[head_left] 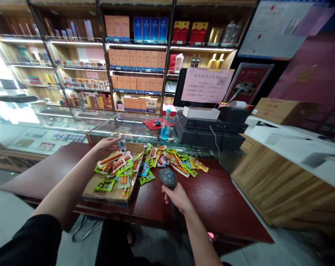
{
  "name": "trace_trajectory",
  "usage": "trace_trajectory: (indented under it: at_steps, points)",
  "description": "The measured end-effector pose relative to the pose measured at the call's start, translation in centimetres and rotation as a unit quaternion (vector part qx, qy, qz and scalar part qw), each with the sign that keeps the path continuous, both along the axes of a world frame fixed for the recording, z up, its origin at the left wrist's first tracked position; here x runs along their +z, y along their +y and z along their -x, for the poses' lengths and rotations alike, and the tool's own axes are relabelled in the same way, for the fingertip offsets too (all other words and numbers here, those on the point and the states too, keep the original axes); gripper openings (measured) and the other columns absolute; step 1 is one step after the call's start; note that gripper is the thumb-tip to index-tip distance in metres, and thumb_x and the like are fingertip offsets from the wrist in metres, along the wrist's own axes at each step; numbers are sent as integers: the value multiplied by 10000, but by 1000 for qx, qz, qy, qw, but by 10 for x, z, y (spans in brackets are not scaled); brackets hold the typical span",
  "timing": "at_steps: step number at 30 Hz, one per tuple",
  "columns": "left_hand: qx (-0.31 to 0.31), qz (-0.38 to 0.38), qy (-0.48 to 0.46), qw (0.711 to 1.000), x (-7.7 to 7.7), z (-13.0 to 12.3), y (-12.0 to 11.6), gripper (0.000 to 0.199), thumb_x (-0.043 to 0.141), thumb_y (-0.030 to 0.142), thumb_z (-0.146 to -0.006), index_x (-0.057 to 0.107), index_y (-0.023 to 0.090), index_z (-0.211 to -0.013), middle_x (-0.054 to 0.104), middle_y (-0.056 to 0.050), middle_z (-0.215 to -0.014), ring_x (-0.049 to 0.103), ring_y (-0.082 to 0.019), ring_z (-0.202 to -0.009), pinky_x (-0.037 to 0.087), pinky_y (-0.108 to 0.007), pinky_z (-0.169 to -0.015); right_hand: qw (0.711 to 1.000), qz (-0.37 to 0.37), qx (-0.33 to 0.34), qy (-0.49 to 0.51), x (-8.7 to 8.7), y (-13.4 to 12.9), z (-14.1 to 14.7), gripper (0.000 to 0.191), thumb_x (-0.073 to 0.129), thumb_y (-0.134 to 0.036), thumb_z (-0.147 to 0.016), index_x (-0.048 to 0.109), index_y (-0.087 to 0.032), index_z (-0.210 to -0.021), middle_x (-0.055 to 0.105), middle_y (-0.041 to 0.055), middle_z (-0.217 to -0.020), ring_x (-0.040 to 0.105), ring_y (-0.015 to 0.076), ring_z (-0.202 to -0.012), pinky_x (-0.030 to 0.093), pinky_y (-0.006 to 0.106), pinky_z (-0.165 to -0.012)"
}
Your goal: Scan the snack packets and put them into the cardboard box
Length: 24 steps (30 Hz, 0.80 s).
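My left hand (109, 144) is over the far left part of a shallow cardboard box (106, 197), its fingers pinching a small blue and pink packet (122, 145). Inside the box lie several packaged sausages and snack packets, among them a green packet (104, 185) near the front. My right hand (176, 195) is wrapped round the handle of a dark barcode scanner (168, 178), which is held over the table to the right of the box. A pile of colourful snack packets (181, 162) lies on the table beyond the scanner.
The dark red table (206, 199) meets a glass counter (123, 123) holding a blue drink bottle (165, 127). A monitor with a pink notice (207, 85) and a black cash drawer (209, 135) stand behind the packets. A wooden cabinet (283, 177) is on the right.
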State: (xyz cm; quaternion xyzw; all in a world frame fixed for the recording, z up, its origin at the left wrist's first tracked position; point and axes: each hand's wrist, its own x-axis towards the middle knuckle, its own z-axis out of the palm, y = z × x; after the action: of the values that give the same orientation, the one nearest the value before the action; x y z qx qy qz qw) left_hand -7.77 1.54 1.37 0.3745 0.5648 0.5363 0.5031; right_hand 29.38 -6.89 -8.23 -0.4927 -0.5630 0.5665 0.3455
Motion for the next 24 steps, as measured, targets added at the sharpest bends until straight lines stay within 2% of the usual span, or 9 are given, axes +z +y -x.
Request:
trace_trajectory:
  at_steps: [2,5,8,13,15,18,20,22,24]
  points:
    - [8,3,4,1000,2,8,-5,400,799,391,-640,651,94,-863,704,-105,-808,684,-159,-657,563,-231,-581,1000,0,1,2,0,0,1,242,641,-362,-710,549,-149,-643,542,-29,-424,489,90,-344,398,197,-380]
    - [11,8,17,1000,0,0,-6,441,815,404,-609,644,104,-882,694,-96,-806,689,-169,-675,566,-241,-592,1000,0,0,2,0,0,0,239,648,-362,-709,550,-153,-648,544,-32,-430,488,88,-346,401,196,-379]
    - [-9,20,34,999,-8,-26,0,498,847,410,-544,627,122,-884,680,-71,-792,691,-186,-704,569,-266,-607,1000,1,-8,-2,0,-1,-4,227,654,-354,-704,559,-152,-660,548,-30,-436,498,91,-354,400,193,-376]
    - [-114,14,130,985,-30,-85,15,449,817,427,-565,625,131,-843,678,-52,-759,667,-177,-697,545,-288,-633,1000,1,-31,-8,-2,-3,-14,204,636,-337,-706,572,-145,-673,562,-21,-457,501,95,-348,399,198,-362]
    - [-154,-9,240,958,-39,-106,21,378,776,391,-616,639,143,-865,680,-41,-753,656,-180,-696,531,-297,-655,999,0,-43,-9,-4,-5,-19,201,635,-333,-700,576,-143,-675,571,-17,-471,499,94,-349,407,201,-363]
    - [-204,-66,434,875,-52,-131,29,255,733,252,-620,671,171,-854,688,-51,-795,648,-218,-782,494,-323,-759,998,-3,-63,-12,-6,-9,-27,194,633,-326,-695,581,-141,-672,567,-18,-461,500,95,-351,414,201,-368]
    - [-216,-99,506,829,-63,-143,34,204,735,149,-552,677,178,-745,686,-80,-797,630,-267,-886,447,-351,-852,997,-5,-75,-14,-5,-12,-31,191,628,-320,-697,582,-139,-657,552,-23,-436,499,96,-347,408,196,-368]
    - [-205,-113,514,825,-75,-154,38,161,737,87,-500,622,174,-572,664,-114,-715,594,-328,-981,396,-395,-917,996,-6,-85,-14,-4,-17,-35,190,621,-316,-700,579,-140,-641,540,-27,-421,499,96,-342,402,193,-366]
    - [-186,-115,500,838,-87,-163,41,265,735,65,-498,504,171,-420,599,-130,-569,560,-383,-1032,344,-454,-957,995,-7,-95,-11,-3,-20,-39,183,618,-311,-700,573,-145,-638,535,-31,-421,503,98,-343,401,191,-362]
